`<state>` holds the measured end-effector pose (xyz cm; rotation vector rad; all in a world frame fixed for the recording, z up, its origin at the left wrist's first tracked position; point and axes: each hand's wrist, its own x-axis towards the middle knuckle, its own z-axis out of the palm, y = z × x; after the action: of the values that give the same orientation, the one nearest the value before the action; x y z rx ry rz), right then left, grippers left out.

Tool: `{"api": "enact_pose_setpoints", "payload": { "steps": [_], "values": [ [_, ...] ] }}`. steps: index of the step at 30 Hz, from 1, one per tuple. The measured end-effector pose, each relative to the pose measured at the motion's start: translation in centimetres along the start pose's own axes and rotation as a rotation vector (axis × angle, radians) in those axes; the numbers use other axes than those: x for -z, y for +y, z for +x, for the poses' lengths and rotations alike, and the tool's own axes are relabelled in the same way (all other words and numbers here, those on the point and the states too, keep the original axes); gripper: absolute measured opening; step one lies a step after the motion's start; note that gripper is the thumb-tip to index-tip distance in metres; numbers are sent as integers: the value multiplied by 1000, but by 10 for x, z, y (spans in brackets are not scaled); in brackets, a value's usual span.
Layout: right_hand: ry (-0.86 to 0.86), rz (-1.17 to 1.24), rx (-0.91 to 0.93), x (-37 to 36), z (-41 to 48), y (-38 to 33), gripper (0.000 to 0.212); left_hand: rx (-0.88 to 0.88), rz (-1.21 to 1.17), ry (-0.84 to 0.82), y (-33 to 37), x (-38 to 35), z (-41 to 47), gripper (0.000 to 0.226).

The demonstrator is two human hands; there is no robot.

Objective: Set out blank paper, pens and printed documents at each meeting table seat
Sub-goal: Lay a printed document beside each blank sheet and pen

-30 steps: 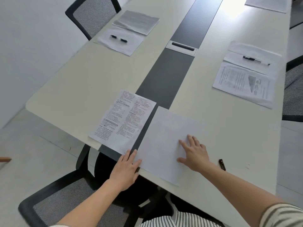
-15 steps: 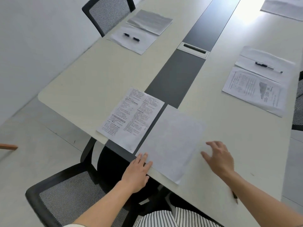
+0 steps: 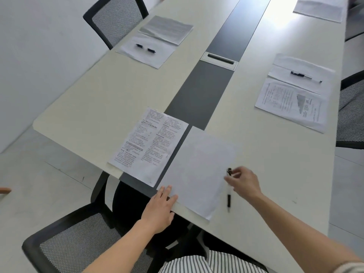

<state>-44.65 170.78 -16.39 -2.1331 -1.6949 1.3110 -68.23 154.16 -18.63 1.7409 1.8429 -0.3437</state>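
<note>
A blank sheet (image 3: 199,170) lies at the near end of the long table (image 3: 110,107), beside a printed document (image 3: 149,144) on its left. My left hand (image 3: 160,208) lies flat on the sheet's near left corner at the table edge. My right hand (image 3: 243,181) pinches the top of a black and white pen (image 3: 228,191) at the sheet's right edge. The pen points back toward me.
Two other seats are set with paper and pens: far left (image 3: 146,50) and right (image 3: 295,91). More papers (image 3: 319,8) lie far right. Black mesh chairs stand near left (image 3: 65,245), far left (image 3: 116,22) and right (image 3: 350,107). A cable slot (image 3: 219,59) sits in the dark centre strip.
My right hand left the blank sheet, swung right to the pen on the table and now holds it at the sheet's right edge. My left hand stayed on the near corner.
</note>
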Motion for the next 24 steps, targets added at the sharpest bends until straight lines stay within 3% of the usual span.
{"api": "enact_pose_setpoints", "payload": {
  "steps": [4, 10, 14, 17, 20, 24],
  "values": [
    [-139, 216, -55, -40, 14, -64, 22, 13, -13, -28, 1, 1, 1, 63],
    [-100, 236, -235, -73, 38, -77, 24, 13, -29, -51, -3, 1, 1, 66],
    [-75, -18, -117, -68, 33, -74, 37, 8, -30, -38, -4, -2, -1, 67],
    [-44, -423, 157, -58, 13, -55, 51, 8, -20, -30, -4, -1, -2, 67],
    [-141, -755, 325, -61, -6, -26, 71, 4, -2, -40, -3, 0, -3, 67],
    [-146, -802, 319, -68, -12, -14, 78, 1, -19, -57, -7, 4, -2, 66]
  ]
}}
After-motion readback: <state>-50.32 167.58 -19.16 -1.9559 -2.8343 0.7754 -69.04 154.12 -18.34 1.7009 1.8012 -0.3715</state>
